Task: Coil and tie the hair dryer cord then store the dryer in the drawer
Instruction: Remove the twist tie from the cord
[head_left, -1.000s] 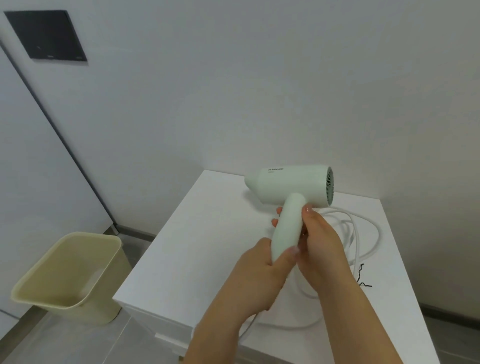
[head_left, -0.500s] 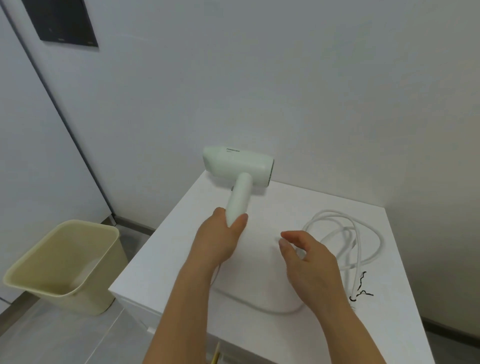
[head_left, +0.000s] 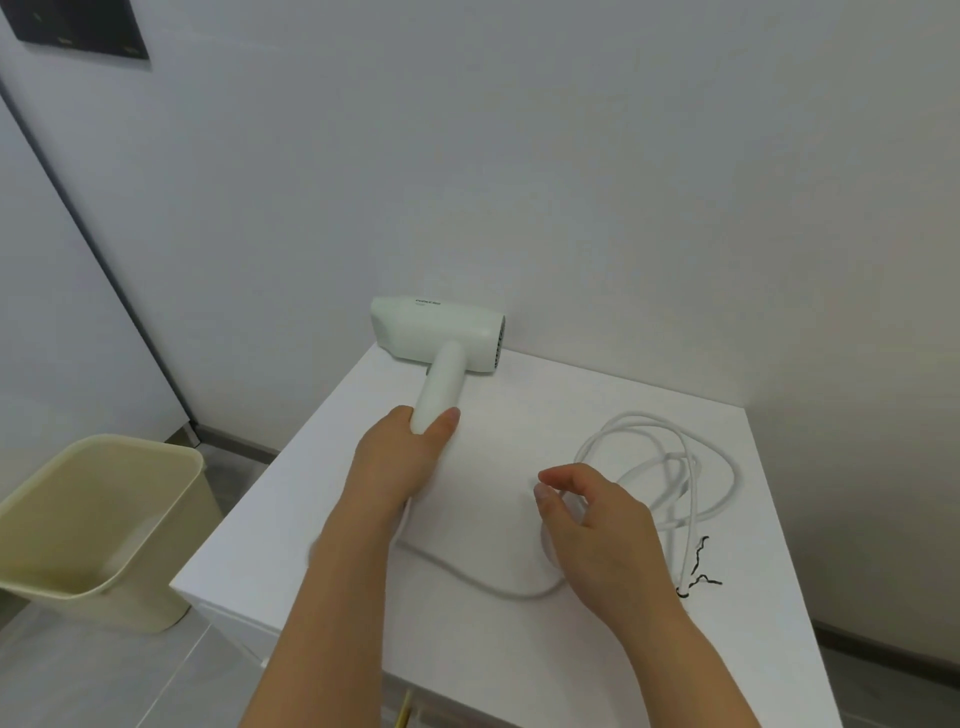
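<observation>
A pale green hair dryer (head_left: 439, 332) lies at the far left corner of the white cabinet top (head_left: 498, 415). My left hand (head_left: 402, 460) grips the lower end of its handle. Its white cord (head_left: 670, 467) runs from under that hand across the front and lies in loose loops on the right. My right hand (head_left: 597, 525) hovers over the cord near the loops, fingers loosely curled and holding nothing. A thin black twist tie (head_left: 698, 566) lies by the loops at the right.
A beige waste bin (head_left: 98, 525) stands on the floor to the left of the cabinet. White walls close in behind and to the right. A dark panel (head_left: 78, 26) hangs on the wall at top left.
My left hand carried the dryer from the middle to the far left corner and set it down. My right hand let go of the handle and moved toward the cord loops.
</observation>
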